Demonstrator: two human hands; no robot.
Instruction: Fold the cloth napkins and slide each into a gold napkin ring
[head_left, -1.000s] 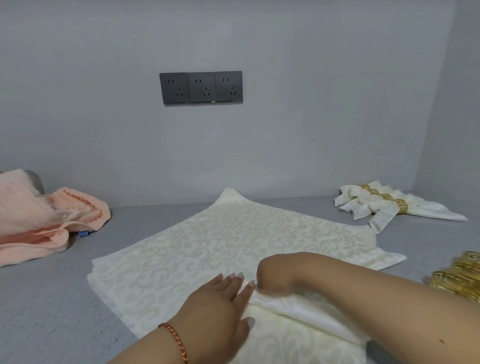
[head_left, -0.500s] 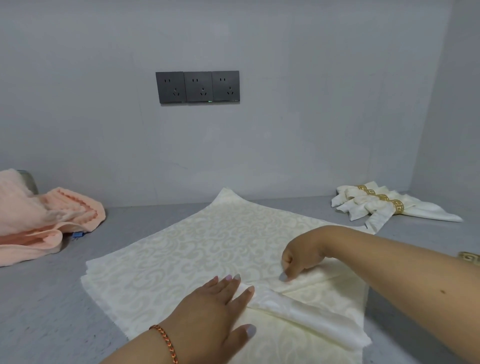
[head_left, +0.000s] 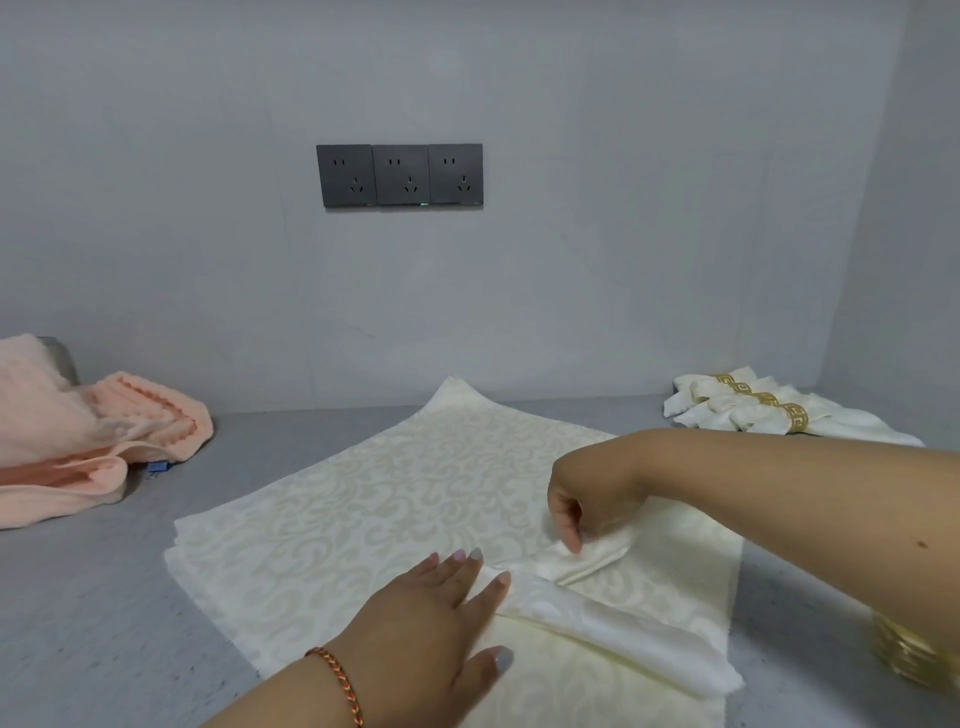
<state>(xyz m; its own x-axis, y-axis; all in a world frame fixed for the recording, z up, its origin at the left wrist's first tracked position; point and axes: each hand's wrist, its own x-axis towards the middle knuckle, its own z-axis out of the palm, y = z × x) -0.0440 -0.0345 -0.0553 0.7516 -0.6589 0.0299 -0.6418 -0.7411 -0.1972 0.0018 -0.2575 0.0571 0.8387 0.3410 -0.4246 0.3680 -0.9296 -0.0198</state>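
A stack of cream damask napkins (head_left: 363, 519) lies spread on the grey counter. The top napkin's near right part is turned over into a folded strip (head_left: 623, 629). My left hand (head_left: 436, 618) lies flat with straight fingers, pressing the strip's left end. My right hand (head_left: 587, 499) pinches the folded edge of that napkin a little farther right and back. Several finished napkins in gold rings (head_left: 763, 410) lie at the back right. Loose gold rings (head_left: 909, 649) show under my right forearm at the right edge.
A pink towel (head_left: 88, 436) is heaped at the left on the grey counter (head_left: 104, 623), over a metal edge. A dark triple wall socket (head_left: 400, 175) sits on the back wall. A side wall closes the right end.
My right hand has moved right and back along the fold, drawing the folded edge with it. The left hand has stayed pressing in place. The camera has shifted slightly.
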